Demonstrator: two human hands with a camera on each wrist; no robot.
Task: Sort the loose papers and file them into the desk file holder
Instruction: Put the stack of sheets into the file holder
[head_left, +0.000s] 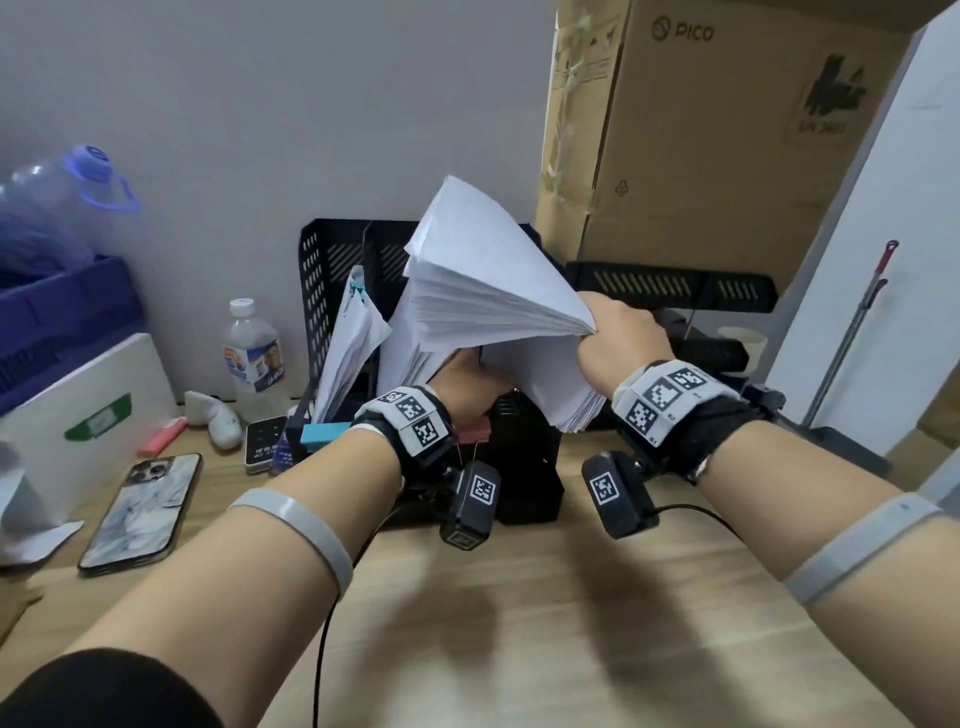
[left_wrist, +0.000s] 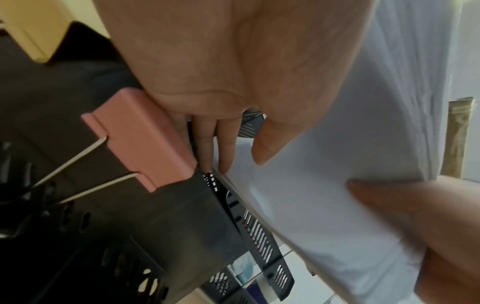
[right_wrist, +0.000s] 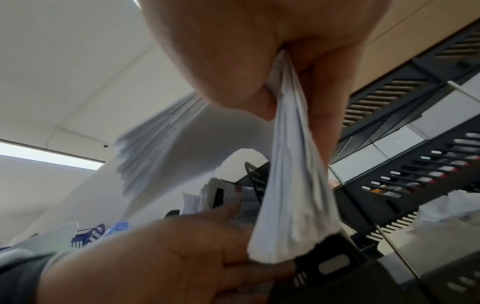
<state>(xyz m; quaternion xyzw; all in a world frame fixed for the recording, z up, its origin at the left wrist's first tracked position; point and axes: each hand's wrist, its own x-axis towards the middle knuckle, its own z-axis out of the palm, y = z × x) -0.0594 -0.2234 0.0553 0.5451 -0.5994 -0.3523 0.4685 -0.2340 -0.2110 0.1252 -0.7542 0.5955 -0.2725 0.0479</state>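
A thick stack of white paper (head_left: 483, 280) is tilted over the black perforated file holder (head_left: 332, 254); its lower edge is down among the compartments. My right hand (head_left: 618, 338) grips the stack's near right corner, and the sheets fan out from the grip (right_wrist: 291, 185). My left hand (head_left: 467, 384) is under the stack. In the left wrist view its thumb (left_wrist: 262, 144) lies on the paper face (left_wrist: 311, 205), and its fingers (left_wrist: 207, 144) run down between the stack's edge and a holder wall. A clipped bundle of papers (head_left: 348, 343) stands in the left compartment.
A pink binder clip (left_wrist: 140, 139) and a blue one (head_left: 324, 432) sit on the holder's front. A black letter tray (head_left: 670, 286) and a cardboard box (head_left: 701, 145) stand at the right. A water bottle (head_left: 252, 353), a phone (head_left: 143, 512) and a white box (head_left: 88, 410) are at the left.
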